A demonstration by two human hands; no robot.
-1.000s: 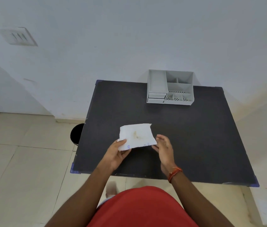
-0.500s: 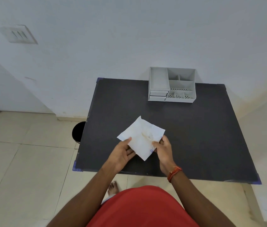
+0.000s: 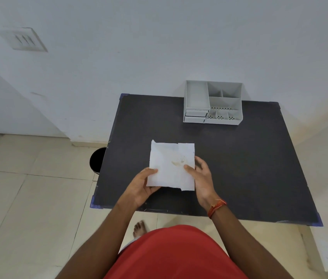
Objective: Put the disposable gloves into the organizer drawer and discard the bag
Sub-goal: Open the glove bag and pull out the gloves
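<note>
A flat white bag (image 3: 171, 165) with a faint brownish mark hangs above the near part of the black table (image 3: 249, 168), held upright by both hands. My left hand (image 3: 142, 186) pinches its lower left edge and my right hand (image 3: 200, 178) grips its right edge, thumb on the front. No gloves show outside the bag. The grey organizer (image 3: 212, 102) stands at the table's far edge against the wall, with two small drawers (image 3: 195, 116) at its front left, both pushed in.
A black bin (image 3: 97, 160) stands on the tiled floor just left of the table, partly hidden under its edge. The white wall runs behind the table. My bare foot (image 3: 140, 228) is on the floor below the table's front edge.
The bag has been turned from lying tilted to a squarer, upright hold, and both hands have shifted to grip its two side edges.
</note>
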